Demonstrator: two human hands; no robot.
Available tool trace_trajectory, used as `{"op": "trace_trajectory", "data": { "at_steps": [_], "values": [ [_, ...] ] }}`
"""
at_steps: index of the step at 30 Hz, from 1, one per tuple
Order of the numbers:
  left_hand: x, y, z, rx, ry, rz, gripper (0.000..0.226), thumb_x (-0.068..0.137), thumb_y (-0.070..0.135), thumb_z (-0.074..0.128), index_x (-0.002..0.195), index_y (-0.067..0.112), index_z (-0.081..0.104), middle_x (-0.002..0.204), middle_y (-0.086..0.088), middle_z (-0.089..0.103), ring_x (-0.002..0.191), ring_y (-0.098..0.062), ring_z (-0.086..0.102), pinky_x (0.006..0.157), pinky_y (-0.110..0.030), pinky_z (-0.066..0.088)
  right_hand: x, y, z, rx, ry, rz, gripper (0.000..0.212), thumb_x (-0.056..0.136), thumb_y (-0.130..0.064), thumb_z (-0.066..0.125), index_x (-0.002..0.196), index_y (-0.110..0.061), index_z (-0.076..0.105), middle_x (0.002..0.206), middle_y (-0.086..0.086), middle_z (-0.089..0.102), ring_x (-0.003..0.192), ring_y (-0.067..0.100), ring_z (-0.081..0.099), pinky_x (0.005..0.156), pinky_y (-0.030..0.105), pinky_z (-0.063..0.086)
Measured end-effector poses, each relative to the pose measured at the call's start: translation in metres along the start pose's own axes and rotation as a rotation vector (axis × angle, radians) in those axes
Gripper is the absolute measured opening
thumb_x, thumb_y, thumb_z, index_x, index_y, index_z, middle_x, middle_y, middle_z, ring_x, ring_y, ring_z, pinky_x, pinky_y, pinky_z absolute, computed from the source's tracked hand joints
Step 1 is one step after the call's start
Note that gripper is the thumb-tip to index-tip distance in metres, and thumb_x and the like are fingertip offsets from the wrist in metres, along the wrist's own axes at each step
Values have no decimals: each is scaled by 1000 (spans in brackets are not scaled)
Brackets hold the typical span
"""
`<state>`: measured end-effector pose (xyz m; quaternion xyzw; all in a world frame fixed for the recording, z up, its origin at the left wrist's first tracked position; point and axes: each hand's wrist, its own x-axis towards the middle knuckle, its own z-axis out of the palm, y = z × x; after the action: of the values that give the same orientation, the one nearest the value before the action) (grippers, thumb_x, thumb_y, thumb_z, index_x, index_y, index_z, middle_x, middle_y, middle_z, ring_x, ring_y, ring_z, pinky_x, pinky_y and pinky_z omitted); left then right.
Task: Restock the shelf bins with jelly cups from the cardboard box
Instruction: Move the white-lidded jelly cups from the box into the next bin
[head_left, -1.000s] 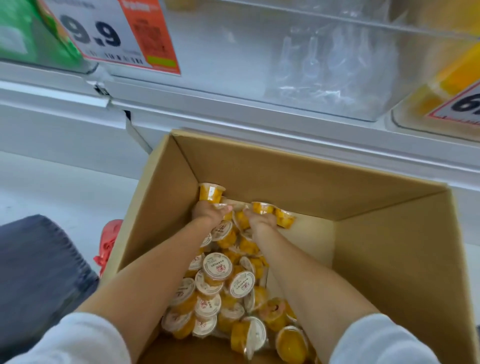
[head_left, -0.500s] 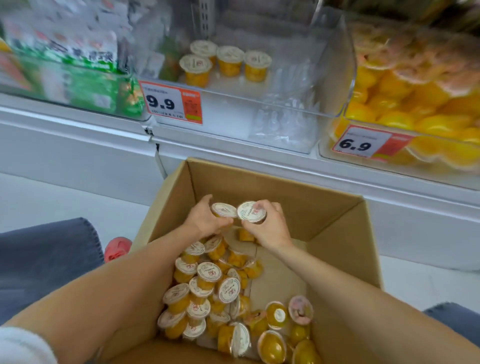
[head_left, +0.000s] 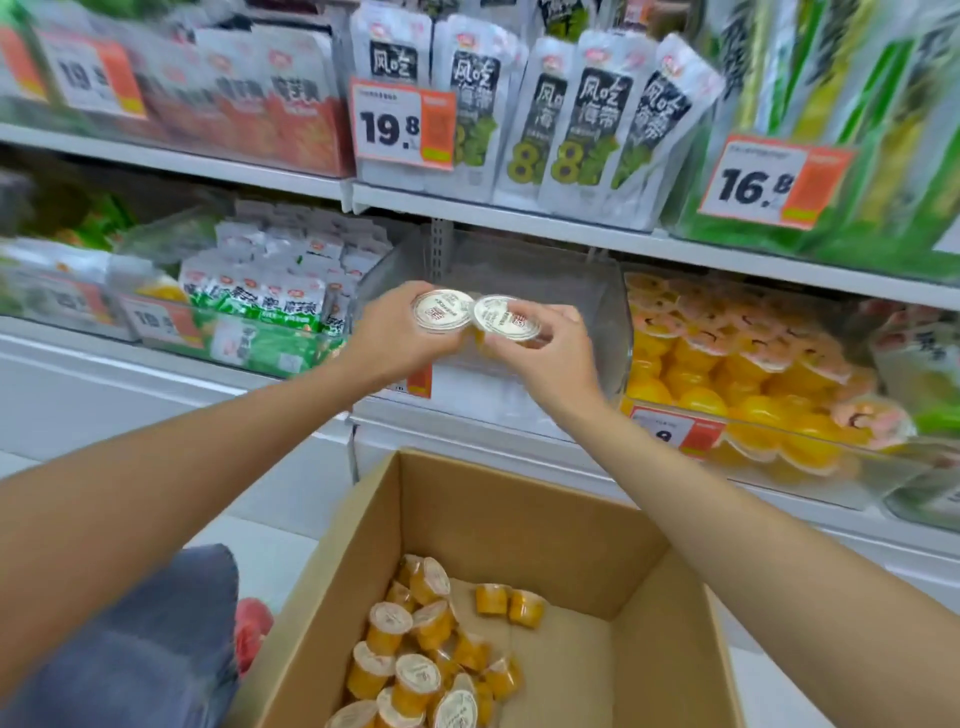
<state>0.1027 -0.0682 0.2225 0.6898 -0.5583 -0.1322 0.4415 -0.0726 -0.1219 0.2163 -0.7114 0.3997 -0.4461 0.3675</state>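
Now both hands are held up side by side before the clear plastic shelf bin (head_left: 597, 291). The left hand (head_left: 395, 338) grips one round yellow jelly cup with a white foil lid (head_left: 441, 312), and the right hand (head_left: 550, 353) pinches a second cup (head_left: 506, 318); the two lids touch. The bin lies straight beyond the cups, equally near to both hands. The brown cardboard box (head_left: 519, 519), with more cups inside, stands below.

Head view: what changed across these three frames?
The left hand and right hand, digging in the cardboard box a second ago, each took hold of a jelly cup and rose toward the clear shelf bin. The box and remaining cups stayed put.
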Motion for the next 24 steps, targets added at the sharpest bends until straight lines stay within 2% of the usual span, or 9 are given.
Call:
{"op": "trace_trajectory", "data": {
  "at_steps": [4,6,9,11,13,16,19,21,24],
  "values": [
    [61,-10,12,211,-96,-61,57,52,59,75,88,16,68,84,2,72,75,-14,66,61,-29,49,57,16,16,-81,-11,128,45,68,-16,81,112,-15,70,104,0,56,90,12,60,72,9,46],
    [89,-25,31,302,-195,-97,52,58,54,78,93,18,67,90,4,70,80,-12,64,67,-23,46,81,37,26,-69,-71,245,44,66,-8,80,109,-11,70,97,1,65,89,16,63,72,22,53],
    [131,-53,56,415,-302,-109,48,70,45,76,107,17,67,102,0,69,95,-18,65,79,-27,51,110,64,34,-129,-156,330,41,74,-6,76,113,-5,64,100,2,62,91,15,58,65,19,46],
    [154,-67,69,486,-379,-116,54,68,47,75,113,19,64,110,-2,67,102,-22,63,90,-32,51,123,79,35,-181,-207,363,42,77,-7,75,117,-6,60,107,3,59,98,17,56,72,22,46],
    [172,-85,85,593,-454,-96,70,56,64,69,117,31,60,118,5,65,108,-19,60,95,-35,50,131,94,35,-252,-244,388,46,79,-12,75,121,-9,57,121,7,60,111,22,57,86,26,48],
    [180,-105,100,700,-438,-64,81,51,76,64,124,43,53,129,11,58,120,-20,54,102,-39,45,140,111,39,-454,-295,348,40,81,-26,73,116,-12,59,122,8,61,114,27,57,84,24,45],
    [177,-105,98,772,-357,-10,92,51,84,62,132,45,46,139,4,49,131,-26,42,108,-45,37,148,120,47,-586,-245,339,57,64,-41,75,110,-10,63,117,13,58,106,29,56,80,22,47],
    [173,-102,96,774,-329,18,102,53,80,68,141,43,35,147,0,37,138,-27,32,112,-48,30,148,120,48,-608,-231,319,44,57,-40,71,85,-9,60,93,13,51,80,24,49,61,19,39],
    [174,-106,92,660,-330,-25,96,52,73,75,136,40,43,146,-2,37,137,-26,34,110,-46,34,148,120,43,-645,-286,276,14,79,-22,69,82,-9,68,87,14,59,82,26,54,70,24,44]
  ]
}}
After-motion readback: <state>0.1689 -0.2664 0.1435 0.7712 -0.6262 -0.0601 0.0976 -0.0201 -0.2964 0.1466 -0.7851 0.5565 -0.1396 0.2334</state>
